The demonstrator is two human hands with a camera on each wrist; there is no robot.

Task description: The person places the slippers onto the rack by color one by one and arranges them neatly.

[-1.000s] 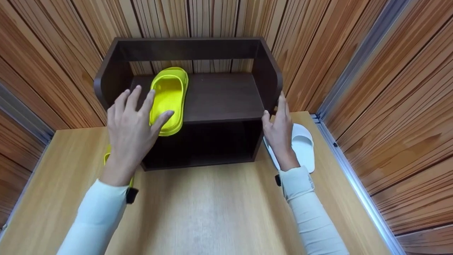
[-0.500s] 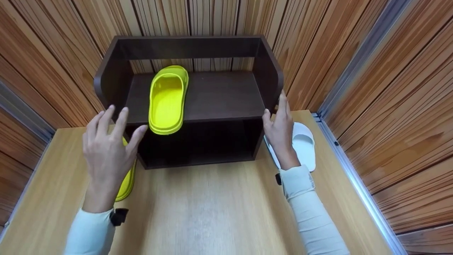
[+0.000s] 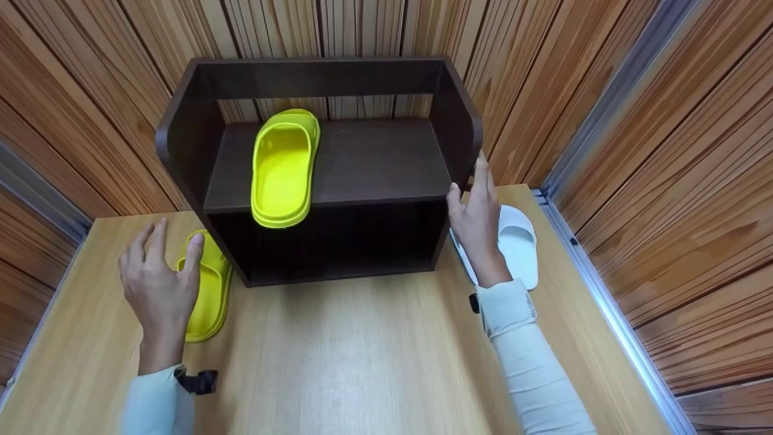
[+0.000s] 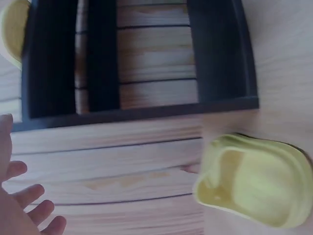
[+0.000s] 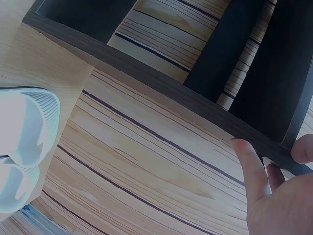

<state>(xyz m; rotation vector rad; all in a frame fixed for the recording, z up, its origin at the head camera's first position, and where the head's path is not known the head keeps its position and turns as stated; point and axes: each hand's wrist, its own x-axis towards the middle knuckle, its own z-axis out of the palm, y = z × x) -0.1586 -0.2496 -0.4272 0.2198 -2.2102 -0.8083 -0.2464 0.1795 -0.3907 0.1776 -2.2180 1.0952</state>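
A dark brown two-tier shelf (image 3: 380, 163) stands against the wall, its lower compartment dark. One yellow clog (image 3: 282, 175) lies on its upper board, open heel end toward me and slightly over the front edge. Left of the shelf, another yellow clog (image 3: 211, 296) rests on the table, partly covered by my left hand (image 3: 160, 287). That hand hovers beside this clog with fingers spread, holding nothing. My right hand (image 3: 477, 226) holds the shelf's right side panel (image 5: 161, 90), thumb on one side and fingers on the outer face.
A pair of white slides (image 5: 24, 132) lies on the table right of the shelf, partly behind my right hand in the head view. Wood-patterned walls (image 3: 676, 199) enclose the table (image 3: 356, 356) at the back and sides, with a metal rail (image 3: 595, 308) along the right edge.
My left hand has moved from over the clog on the shelf down and left to the clog on the table, uncovering more of both. My right hand has stayed at the panel.
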